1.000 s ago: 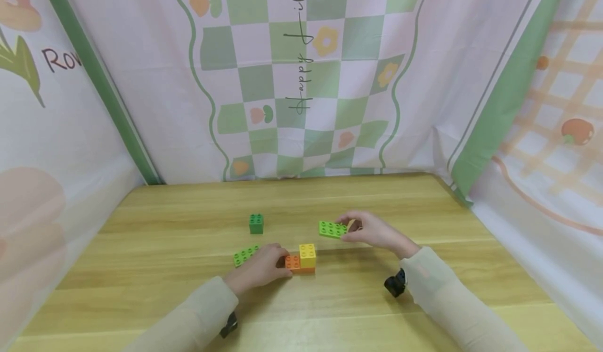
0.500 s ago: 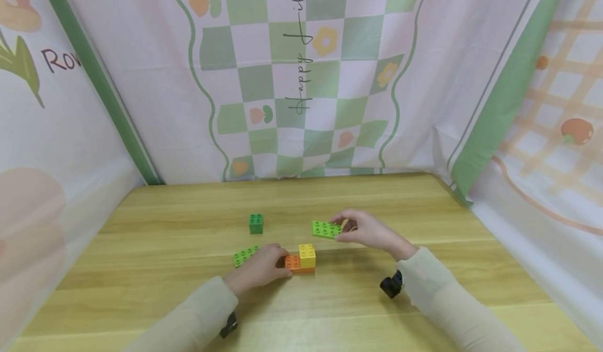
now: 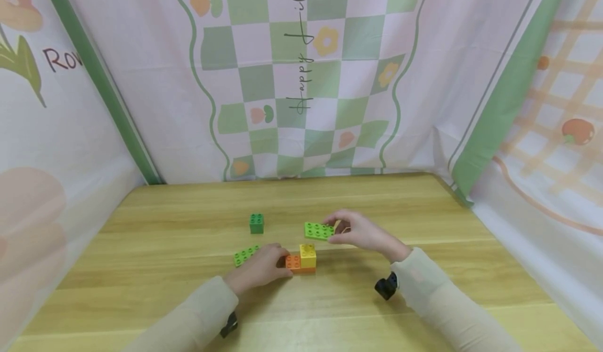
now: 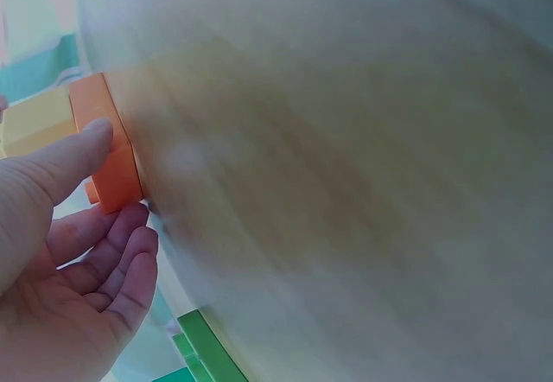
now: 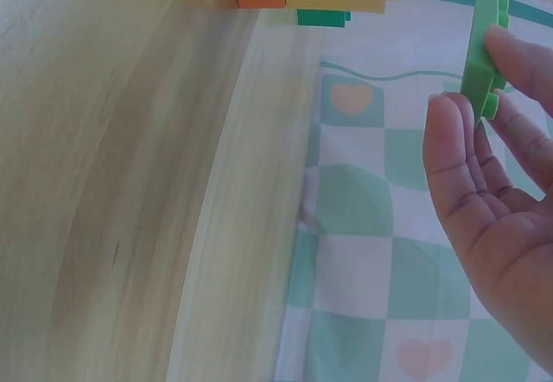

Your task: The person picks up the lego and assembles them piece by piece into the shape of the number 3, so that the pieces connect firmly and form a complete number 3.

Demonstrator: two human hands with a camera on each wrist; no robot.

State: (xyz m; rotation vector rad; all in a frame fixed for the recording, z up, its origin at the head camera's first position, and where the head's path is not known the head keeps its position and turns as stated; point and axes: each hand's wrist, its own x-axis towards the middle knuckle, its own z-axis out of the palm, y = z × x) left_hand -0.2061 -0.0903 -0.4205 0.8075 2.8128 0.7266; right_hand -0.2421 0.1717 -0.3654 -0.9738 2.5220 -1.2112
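Observation:
An orange toy building brick (image 3: 293,262) lies on the table, with a square yellow brick (image 3: 308,256) attached on top of its right half. My left hand (image 3: 261,266) grips the left end of the orange brick between thumb and fingers, as the left wrist view also shows. In my right hand (image 3: 366,232) a thin light-green brick (image 3: 318,231) is pinched by its right end, studs up. It hangs above the table, behind and slightly right of the yellow brick, apart from it. The right wrist view shows the light-green brick (image 5: 481,49) between thumb and fingers.
Behind my left hand stands a small dark-green brick (image 3: 256,224). A second thin light-green brick (image 3: 246,255) lies left of the orange one, partly covered by my left hand. Patterned cloth (image 3: 301,79) hangs beyond the wooden table's (image 3: 400,195) back edge.
My right hand has moved left with the light-green brick, bringing it nearer to the space behind the yellow brick. My left hand and the orange and yellow bricks stay in place.

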